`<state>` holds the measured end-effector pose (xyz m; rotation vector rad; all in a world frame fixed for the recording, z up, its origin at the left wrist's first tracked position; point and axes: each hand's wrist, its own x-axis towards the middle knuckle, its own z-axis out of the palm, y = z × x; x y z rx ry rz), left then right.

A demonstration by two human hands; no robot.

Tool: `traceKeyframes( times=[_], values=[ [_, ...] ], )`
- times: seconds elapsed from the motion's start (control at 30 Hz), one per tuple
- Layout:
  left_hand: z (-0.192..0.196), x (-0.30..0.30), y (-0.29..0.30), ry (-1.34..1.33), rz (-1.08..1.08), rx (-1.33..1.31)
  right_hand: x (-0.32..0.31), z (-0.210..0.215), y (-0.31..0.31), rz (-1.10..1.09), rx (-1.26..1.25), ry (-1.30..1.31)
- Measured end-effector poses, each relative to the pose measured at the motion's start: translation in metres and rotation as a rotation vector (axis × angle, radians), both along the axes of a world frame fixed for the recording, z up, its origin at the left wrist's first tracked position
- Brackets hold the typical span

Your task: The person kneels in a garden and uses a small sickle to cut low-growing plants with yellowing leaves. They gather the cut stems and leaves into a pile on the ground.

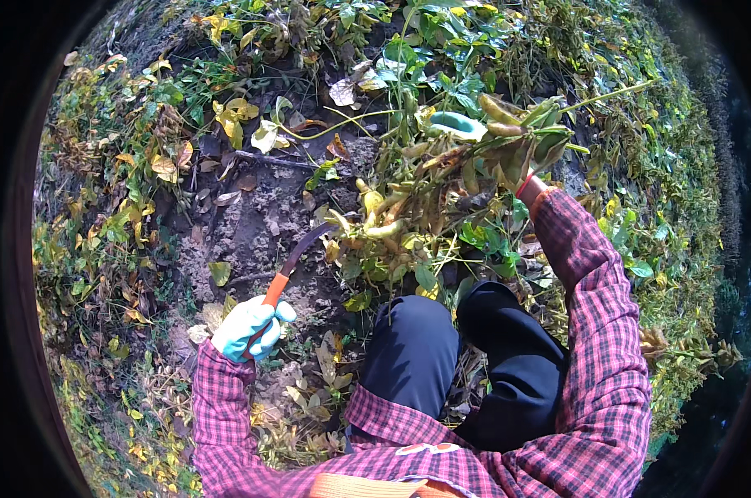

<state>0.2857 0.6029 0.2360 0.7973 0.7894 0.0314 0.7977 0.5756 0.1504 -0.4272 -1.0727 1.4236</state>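
My left hand (251, 327), in a pale mint glove, is closed round the orange handle of a sickle (288, 264). The dark curved blade reaches up and right to the edge of a bunch of bean plants (442, 178) with yellowish-green and brown pods. At the bunch's right side my right hand (535, 184) grips it; leaves and pods hide its fingers, and a red band shows at the wrist. Among the pods lies a teal and whitish shape (458, 125), possibly part of a glove. Bare stems stick out to the right.
Dark soil (259, 199) with fallen yellow and brown leaves lies left of the bunch. Leafy plants (666, 207) stand thick on the right, more at the far side and left. My bent knees (417, 349) are close below the bunch.
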Motion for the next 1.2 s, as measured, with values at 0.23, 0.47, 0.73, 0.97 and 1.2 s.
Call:
traceKeyframes(
  times=[0.23, 0.47, 0.73, 0.97, 1.2],
  values=[
    [-0.001, -0.01, -0.001, -0.09, 0.036, -0.1, -0.018, 0.041, 0.002, -0.356, -0.021, -0.591],
    [0.001, -0.007, -0.002, -0.005, 0.037, -0.057, -0.035, 0.046, 0.05, 0.106, -0.17, -0.275],
    [0.001, -0.001, -0.002, 0.017, 0.037, -0.05, -0.028, 0.069, 0.062, 0.186, -0.331, -0.494],
    [0.009, -0.001, -0.003, 0.044, -0.036, -0.012, -0.041, 0.053, 0.045, 0.228, -0.48, -0.435],
    [0.013, 0.003, -0.005, 0.055, -0.016, -0.026, -0.058, 0.02, 0.059, 0.439, 0.2, -0.282]
  ],
)
